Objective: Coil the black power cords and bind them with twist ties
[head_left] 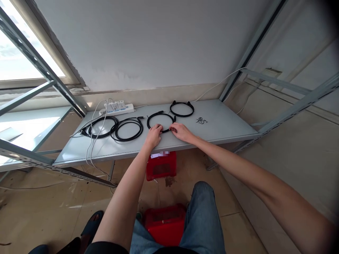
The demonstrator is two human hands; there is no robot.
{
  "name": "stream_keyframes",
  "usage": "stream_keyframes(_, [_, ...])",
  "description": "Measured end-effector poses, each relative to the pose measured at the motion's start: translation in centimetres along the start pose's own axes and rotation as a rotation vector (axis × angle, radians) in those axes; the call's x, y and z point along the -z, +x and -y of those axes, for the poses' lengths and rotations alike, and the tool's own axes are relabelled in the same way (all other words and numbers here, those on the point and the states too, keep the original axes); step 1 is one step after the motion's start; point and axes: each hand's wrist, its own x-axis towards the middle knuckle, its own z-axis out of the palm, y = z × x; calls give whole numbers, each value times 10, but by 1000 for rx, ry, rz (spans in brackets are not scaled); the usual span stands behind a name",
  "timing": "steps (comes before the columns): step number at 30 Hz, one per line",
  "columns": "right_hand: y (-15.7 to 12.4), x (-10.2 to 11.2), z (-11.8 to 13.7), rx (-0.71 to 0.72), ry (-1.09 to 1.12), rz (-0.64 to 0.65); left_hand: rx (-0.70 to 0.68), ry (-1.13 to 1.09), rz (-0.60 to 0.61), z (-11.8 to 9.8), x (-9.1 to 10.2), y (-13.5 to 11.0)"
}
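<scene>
A coiled black cable (149, 120) lies on the grey shelf near its front edge. My left hand (154, 135) is closed on the near side of this coil, fingers curled over it. At the coil's right side, the fingertips of my right hand (182, 132) pinch together on the cable; whether a thin tie is also between them is too small to tell. To the right lies a small heap of short black ties (201, 120). Behind my hands rests another coiled black cable (182, 115).
Two more coiled black cables, one left (102, 137) and one nearer (127, 140), lie on the shelf (227, 123). A white power strip (120, 108) with plugs and white cords stands behind them. Metal posts frame both sides. Below are a red stool (161, 165) and a person's sandalled foot (92, 224).
</scene>
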Motion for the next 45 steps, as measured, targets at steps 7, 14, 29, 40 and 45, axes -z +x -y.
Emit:
stream_keyframes(7, [16,26,10,427,-721,298,10,10,-2,0,0,1])
stream_keyframes(14, [22,33,15,435,-812,392,18,3,1,-3,4,0])
stream_keyframes(29, [13,15,5,-540,350,159,13,-3,-5,-4,3,0])
stream_keyframes(40, [15,32,16,503,-822,386,-2,-12,-26,1,-1,1])
stream_keyframes(45, [17,27,19,301,-783,349,-11,-13,-35,3,-2,0])
